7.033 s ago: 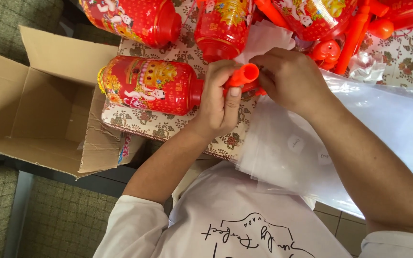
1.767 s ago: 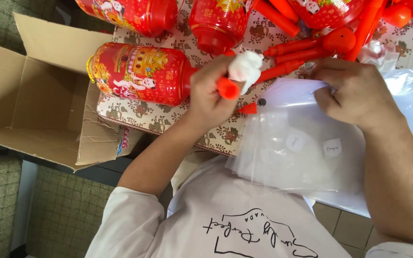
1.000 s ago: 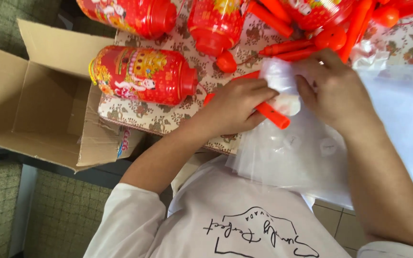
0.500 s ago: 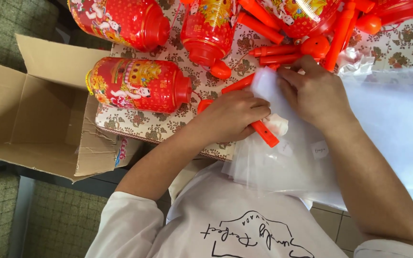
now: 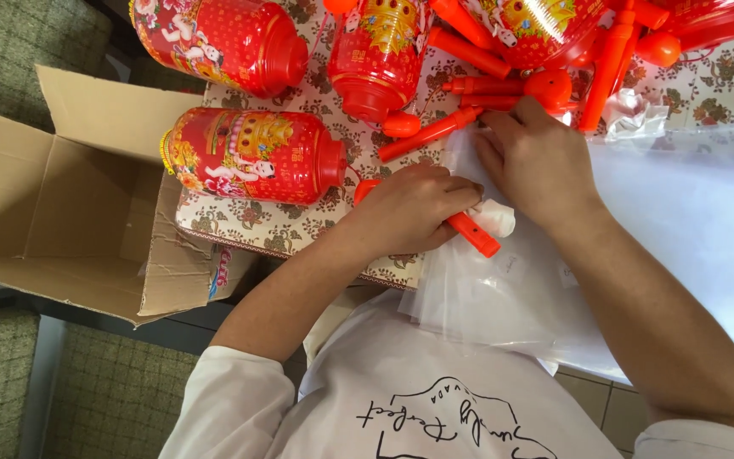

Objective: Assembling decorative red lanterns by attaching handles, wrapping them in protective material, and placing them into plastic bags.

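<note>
My left hand point(image 5: 409, 208) is closed around an orange plastic stick point(image 5: 471, 232) with a small white piece point(image 5: 496, 218) at its end. The stick's tip lies at the mouth of a clear plastic bag point(image 5: 503, 293). My right hand point(image 5: 537, 161) presses on the bag's upper edge, fingers pinching the plastic next to the stick. A red decorated lantern point(image 5: 248, 157) lies on its side just left of my left hand, on the floral tablecloth point(image 5: 273, 225).
An open cardboard box point(image 5: 53, 212) stands left of the table. Two more red lanterns point(image 5: 223, 38) point(image 5: 375, 55) and several orange sticks point(image 5: 435, 127) lie along the far edge. A stack of clear bags point(image 5: 690, 229) covers the right side.
My left hand brought the orange stick away from the lantern and down to the bag. My right hand moved in onto the bag's edge beside it.
</note>
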